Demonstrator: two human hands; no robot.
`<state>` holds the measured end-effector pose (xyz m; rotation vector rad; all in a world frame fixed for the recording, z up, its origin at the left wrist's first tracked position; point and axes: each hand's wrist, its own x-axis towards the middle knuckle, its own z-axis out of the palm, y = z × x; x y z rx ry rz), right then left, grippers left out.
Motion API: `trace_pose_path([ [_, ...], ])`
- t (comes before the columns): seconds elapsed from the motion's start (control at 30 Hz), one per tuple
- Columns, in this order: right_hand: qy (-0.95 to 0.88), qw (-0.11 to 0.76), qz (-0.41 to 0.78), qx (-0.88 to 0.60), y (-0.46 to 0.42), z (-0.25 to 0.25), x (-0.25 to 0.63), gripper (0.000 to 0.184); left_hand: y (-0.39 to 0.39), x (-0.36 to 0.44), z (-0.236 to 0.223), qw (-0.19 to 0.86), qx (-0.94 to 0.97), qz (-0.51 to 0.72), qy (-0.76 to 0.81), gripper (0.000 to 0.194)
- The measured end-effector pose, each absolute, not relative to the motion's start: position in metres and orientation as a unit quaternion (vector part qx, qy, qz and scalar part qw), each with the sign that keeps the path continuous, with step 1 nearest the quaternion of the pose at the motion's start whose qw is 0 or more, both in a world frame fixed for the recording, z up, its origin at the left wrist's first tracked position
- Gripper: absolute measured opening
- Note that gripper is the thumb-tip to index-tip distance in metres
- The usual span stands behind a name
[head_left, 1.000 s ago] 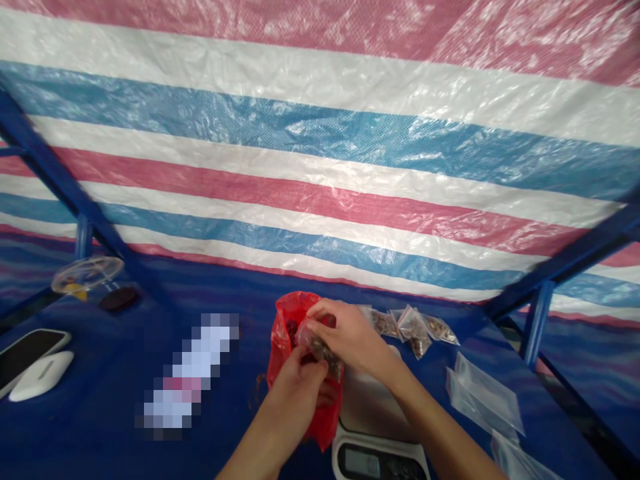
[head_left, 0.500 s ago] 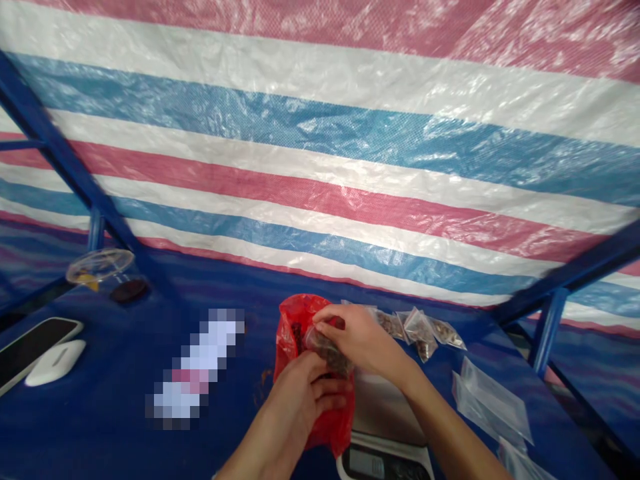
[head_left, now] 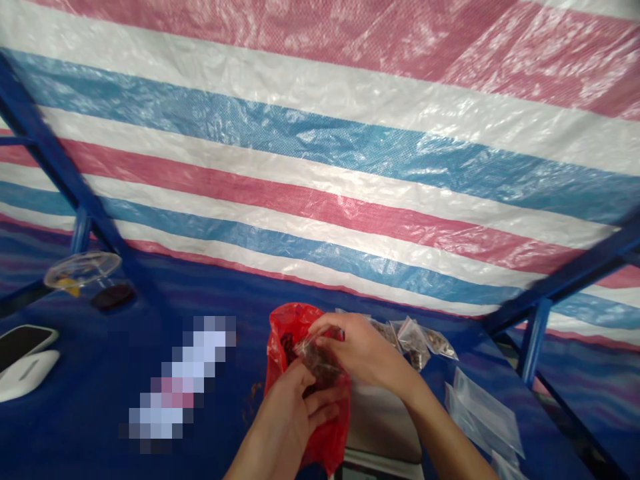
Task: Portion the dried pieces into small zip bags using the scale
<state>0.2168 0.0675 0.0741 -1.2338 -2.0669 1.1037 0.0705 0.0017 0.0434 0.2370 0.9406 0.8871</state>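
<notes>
The right hand [head_left: 363,353] is curled over from above, with thumb and fingers pinching the top of a small clear plastic bag [head_left: 320,360] packed with dark brown pieces. The left hand [head_left: 285,417] is cupped from below, its fingers bent and closed against the underside of that bag and pressing on a red plastic bag [head_left: 283,347]. The small bag sits just in front of the red bag's open mouth, and the red bag stands crumpled near the middle of the blue counter [head_left: 75,407], with dark contents showing inside. Under the right forearm is the metal platform of a weighing scale [head_left: 380,420], at the near edge of the view. Just past the right hand lie filled small bags of brown pieces [head_left: 413,343], and unfilled clear bags [head_left: 480,413] lie further right. On the left side of the counter are a blurred, pixelated object [head_left: 180,380], a black phone [head_left: 20,343], a white oval device [head_left: 25,377], a clear plastic lid [head_left: 83,270] and a dark round item [head_left: 113,297]. A striped red, white and blue tarp [head_left: 320,167] hangs behind a blue metal frame [head_left: 55,147].
</notes>
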Motion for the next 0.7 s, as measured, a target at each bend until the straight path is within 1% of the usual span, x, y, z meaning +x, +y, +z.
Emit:
trace_pose_path([
  [0.07,-0.746,0.265,0.416,-0.447,0.067,0.076,0.219,0.02,0.003,0.071,0.043,0.773,0.112,0.421,0.462,0.046],
  [0.13,-0.732,0.288,0.435,-0.438,0.066,0.079,0.222,0.019,0.004,0.07,0.037,0.753,0.129,0.433,0.479,0.061],
  [0.2,-0.725,0.293,0.459,-0.421,0.065,0.083,0.227,0.018,0.004,0.067,0.029,0.728,0.167,0.456,0.484,0.073],
  [0.23,-0.723,0.287,0.474,-0.413,0.064,0.085,0.229,0.017,0.003,0.065,0.026,0.711,0.197,0.466,0.488,0.074],
  [0.3,-0.717,0.273,0.498,-0.404,0.063,0.087,0.233,0.015,0.002,0.062,0.023,0.668,0.278,0.48,0.496,0.071],
  [0.4,-0.715,0.273,0.499,-0.407,0.062,0.089,0.234,0.014,0.0,0.059,0.028,0.603,0.394,0.481,0.5,0.059],
  [0.5,-0.721,0.302,0.464,-0.416,0.059,0.095,0.235,0.013,-0.002,0.061,0.039,0.551,0.459,0.476,0.509,0.051],
  [0.6,-0.722,0.327,0.427,-0.436,0.049,0.106,0.244,0.014,-0.004,0.064,0.047,0.497,0.517,0.44,0.54,0.04],
  [0.63,-0.72,0.332,0.416,-0.446,0.045,0.109,0.249,0.015,-0.005,0.065,0.049,0.481,0.535,0.428,0.547,0.039],
  [0.7,-0.714,0.337,0.396,-0.469,0.035,0.109,0.264,0.018,-0.006,0.063,0.05,0.45,0.571,0.409,0.552,0.041],
])
